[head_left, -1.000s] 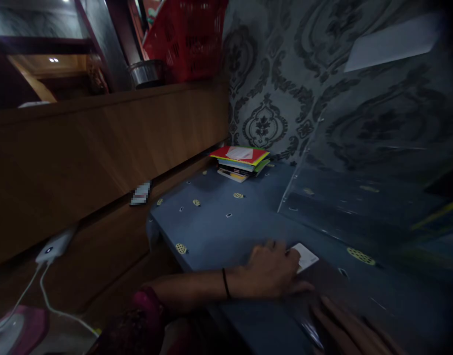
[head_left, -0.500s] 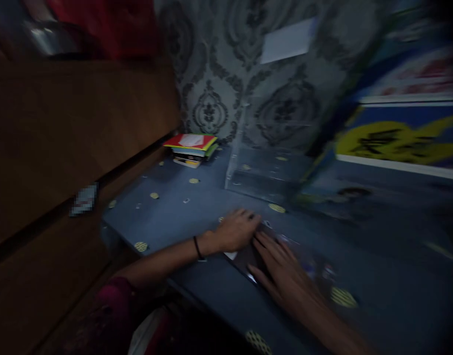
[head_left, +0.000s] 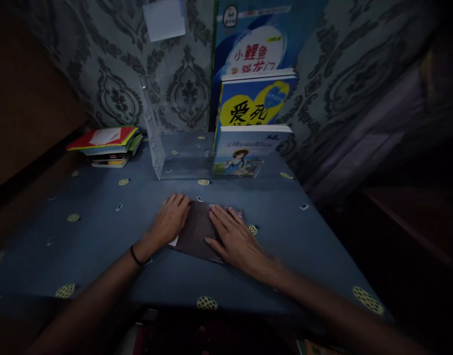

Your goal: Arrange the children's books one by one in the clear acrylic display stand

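Note:
A thin dark brown book (head_left: 198, 229) with small printed lines lies flat on the table before me. My left hand (head_left: 170, 219) is at its left edge, fingers bent together over the side; a white corner shows below that hand. Across the book's right part rests my right hand (head_left: 233, 236), palm down, fingers stretched out and thumb apart. Something clear and shiny peeks out past the right fingers, partly hidden. Behind both hands stands a clear plastic book rack (head_left: 156, 143), with upright books in its right side, the front one a pale-blue illustrated book (head_left: 241, 153).
A stack of books (head_left: 108, 145) lies at the back left of the blue patterned tablecloth (head_left: 100, 251). A white paper (head_left: 164, 20) is on the patterned wall. The table's front edge runs close to me, and its right edge slants away.
My view has swung to the right, bringing the upright books fully into sight. Both hands are still at the dark book, the right one flat on it.

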`<action>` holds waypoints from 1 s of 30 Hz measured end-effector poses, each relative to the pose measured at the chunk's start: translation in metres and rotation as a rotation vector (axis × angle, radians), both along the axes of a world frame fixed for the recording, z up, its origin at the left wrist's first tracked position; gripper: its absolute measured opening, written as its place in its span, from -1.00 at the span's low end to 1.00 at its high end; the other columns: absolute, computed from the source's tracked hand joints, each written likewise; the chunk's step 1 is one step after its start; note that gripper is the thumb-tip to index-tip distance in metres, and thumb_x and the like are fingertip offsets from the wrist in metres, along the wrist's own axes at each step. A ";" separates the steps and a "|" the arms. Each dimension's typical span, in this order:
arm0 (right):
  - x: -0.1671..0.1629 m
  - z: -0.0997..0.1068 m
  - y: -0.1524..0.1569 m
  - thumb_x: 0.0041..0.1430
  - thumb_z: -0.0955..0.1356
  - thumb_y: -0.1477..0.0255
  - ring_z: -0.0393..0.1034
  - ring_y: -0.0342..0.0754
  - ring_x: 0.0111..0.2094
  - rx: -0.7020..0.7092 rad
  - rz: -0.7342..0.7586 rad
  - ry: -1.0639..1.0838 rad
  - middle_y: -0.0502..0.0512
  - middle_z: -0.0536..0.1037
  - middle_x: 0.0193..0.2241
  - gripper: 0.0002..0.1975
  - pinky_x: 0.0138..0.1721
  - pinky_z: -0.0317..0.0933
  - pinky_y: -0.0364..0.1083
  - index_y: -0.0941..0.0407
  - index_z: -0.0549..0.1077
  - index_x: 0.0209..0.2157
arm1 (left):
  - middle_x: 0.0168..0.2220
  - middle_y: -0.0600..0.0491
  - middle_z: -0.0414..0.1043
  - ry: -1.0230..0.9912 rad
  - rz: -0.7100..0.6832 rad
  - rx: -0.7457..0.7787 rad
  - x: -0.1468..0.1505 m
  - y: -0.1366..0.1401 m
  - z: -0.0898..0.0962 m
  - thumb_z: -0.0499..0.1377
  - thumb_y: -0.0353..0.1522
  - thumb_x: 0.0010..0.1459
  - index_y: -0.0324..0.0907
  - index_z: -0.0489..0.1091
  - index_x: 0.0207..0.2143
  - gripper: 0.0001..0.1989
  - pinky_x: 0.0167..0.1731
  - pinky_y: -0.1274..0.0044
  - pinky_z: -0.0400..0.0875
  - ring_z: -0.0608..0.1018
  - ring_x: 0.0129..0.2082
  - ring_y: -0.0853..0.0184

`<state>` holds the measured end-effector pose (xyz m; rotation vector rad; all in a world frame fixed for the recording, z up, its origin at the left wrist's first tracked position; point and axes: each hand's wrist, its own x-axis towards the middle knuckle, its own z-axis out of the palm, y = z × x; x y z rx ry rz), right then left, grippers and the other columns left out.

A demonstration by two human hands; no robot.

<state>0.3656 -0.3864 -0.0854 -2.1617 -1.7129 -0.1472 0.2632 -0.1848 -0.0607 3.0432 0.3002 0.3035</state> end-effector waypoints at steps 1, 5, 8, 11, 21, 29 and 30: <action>0.002 0.000 -0.005 0.39 0.22 0.22 0.10 0.17 0.35 0.006 -0.027 0.001 0.34 0.29 0.30 -0.41 0.34 0.04 0.26 0.23 0.18 0.33 | -0.11 -0.06 0.44 0.000 0.002 -0.002 0.000 0.000 0.000 -0.14 -0.36 0.43 -0.17 0.36 -0.07 -0.71 -0.12 0.35 0.33 0.43 -0.12 0.17; 0.011 0.002 -0.021 0.41 0.18 0.23 0.20 0.15 0.31 -0.001 -0.130 -0.004 0.31 0.34 0.27 -0.46 0.31 0.08 0.27 0.20 0.25 0.30 | -0.10 -0.06 0.44 0.011 0.013 -0.007 0.001 -0.001 0.000 -0.11 -0.37 0.42 -0.16 0.37 -0.05 -0.72 -0.11 0.35 0.33 0.44 -0.12 0.17; 0.014 0.005 -0.026 0.43 0.16 0.22 0.22 0.12 0.30 -0.015 -0.152 -0.006 0.29 0.37 0.26 -0.47 0.31 0.10 0.25 0.21 0.30 0.26 | -0.08 -0.07 0.46 0.016 0.023 -0.002 0.002 0.000 -0.002 -0.12 -0.37 0.41 -0.15 0.39 -0.03 -0.70 -0.08 0.31 0.36 0.46 -0.10 0.15; 0.015 0.005 -0.026 0.42 0.16 0.23 0.23 0.11 0.30 -0.010 -0.159 -0.007 0.28 0.38 0.25 -0.49 0.30 0.12 0.23 0.21 0.32 0.24 | 0.03 -0.10 0.46 -0.010 -0.007 0.043 0.002 0.000 -0.003 -0.12 -0.41 0.41 -0.17 0.39 0.03 -0.67 0.07 0.25 0.31 0.46 0.01 0.14; 0.015 0.000 -0.026 0.41 0.16 0.24 0.25 0.14 0.28 0.007 -0.168 -0.016 0.29 0.40 0.23 -0.50 0.26 0.17 0.24 0.22 0.34 0.23 | 0.26 -0.07 0.34 0.022 -0.188 0.055 0.009 -0.029 0.001 -0.10 -0.32 0.44 -0.11 0.30 0.23 -0.60 0.29 0.14 0.13 0.30 0.31 0.14; 0.017 -0.006 -0.026 0.43 0.13 0.19 0.25 0.12 0.28 0.046 -0.163 -0.015 0.27 0.39 0.24 -0.47 0.25 0.17 0.24 0.19 0.32 0.24 | 0.23 -0.10 0.39 -0.014 -0.012 0.132 -0.015 0.004 -0.003 -0.08 -0.28 0.43 -0.17 0.33 0.21 -0.59 0.23 0.14 0.26 0.35 0.29 0.10; 0.017 -0.007 -0.026 0.43 0.13 0.19 0.25 0.12 0.28 0.047 -0.162 -0.012 0.26 0.39 0.24 -0.47 0.25 0.16 0.25 0.19 0.32 0.25 | 0.23 -0.11 0.39 -0.031 0.001 0.138 -0.017 0.006 -0.004 -0.07 -0.27 0.43 -0.17 0.33 0.21 -0.59 0.21 0.15 0.28 0.36 0.28 0.10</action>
